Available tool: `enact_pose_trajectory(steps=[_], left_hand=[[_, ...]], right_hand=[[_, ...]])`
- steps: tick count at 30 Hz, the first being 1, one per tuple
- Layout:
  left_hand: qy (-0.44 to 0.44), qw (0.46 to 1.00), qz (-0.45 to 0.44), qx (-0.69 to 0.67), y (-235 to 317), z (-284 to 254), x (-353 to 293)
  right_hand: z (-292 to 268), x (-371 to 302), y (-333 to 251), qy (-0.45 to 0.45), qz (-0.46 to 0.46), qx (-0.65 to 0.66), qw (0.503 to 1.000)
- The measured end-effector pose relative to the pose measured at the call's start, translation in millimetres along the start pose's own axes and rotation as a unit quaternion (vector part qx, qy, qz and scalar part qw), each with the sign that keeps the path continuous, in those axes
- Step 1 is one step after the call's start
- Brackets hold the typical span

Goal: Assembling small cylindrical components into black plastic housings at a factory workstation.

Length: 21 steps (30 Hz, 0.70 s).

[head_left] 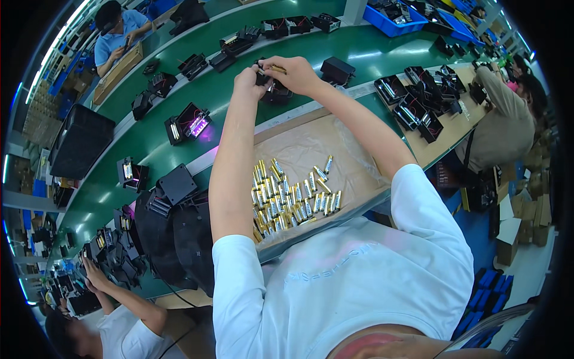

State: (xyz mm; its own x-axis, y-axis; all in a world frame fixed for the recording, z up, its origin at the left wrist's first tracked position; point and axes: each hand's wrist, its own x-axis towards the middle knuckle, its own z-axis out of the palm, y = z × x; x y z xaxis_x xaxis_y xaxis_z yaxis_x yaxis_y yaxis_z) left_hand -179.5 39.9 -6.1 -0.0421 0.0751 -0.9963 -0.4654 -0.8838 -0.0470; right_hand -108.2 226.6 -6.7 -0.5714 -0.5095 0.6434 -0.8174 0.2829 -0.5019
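Both my arms reach out over a tray to the green bench. My left hand [250,82] is closed on a small black plastic case, mostly hidden by the fingers. Close beside it, my right hand [293,73] pinches a gold-ended battery [278,69] at that case. Just below the hands, another black case [277,94] sits partly covered on the bench. Nearer my body, the shallow tray [357,204], lined with brown paper and clear film, holds several loose gold and silver batteries [281,197], most of them toward its left side.
Open black cases [190,122] stand along the green bench [230,128], one lit purple. A closed black box [338,70] is right of my hands. More cases [418,99] crowd a board near a co-worker [505,119]. Another co-worker [128,323] works at lower left.
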Motion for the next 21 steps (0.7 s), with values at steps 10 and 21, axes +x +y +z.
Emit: enact_pose_trajectory(steps=[10, 21], left_hand=[[-0.141, 0.966, 0.209, 0.065, -0.2, -49.3, 1.0], [-0.272, 0.85, 0.425, 0.151, -18.2, -98.1, 7.6]], right_hand=[[24.6, 37.3, 5.8, 0.043, 0.15, 0.053, 0.986], [70.2, 51.5, 3.7, -0.105, 0.341, 0.245, 0.902]])
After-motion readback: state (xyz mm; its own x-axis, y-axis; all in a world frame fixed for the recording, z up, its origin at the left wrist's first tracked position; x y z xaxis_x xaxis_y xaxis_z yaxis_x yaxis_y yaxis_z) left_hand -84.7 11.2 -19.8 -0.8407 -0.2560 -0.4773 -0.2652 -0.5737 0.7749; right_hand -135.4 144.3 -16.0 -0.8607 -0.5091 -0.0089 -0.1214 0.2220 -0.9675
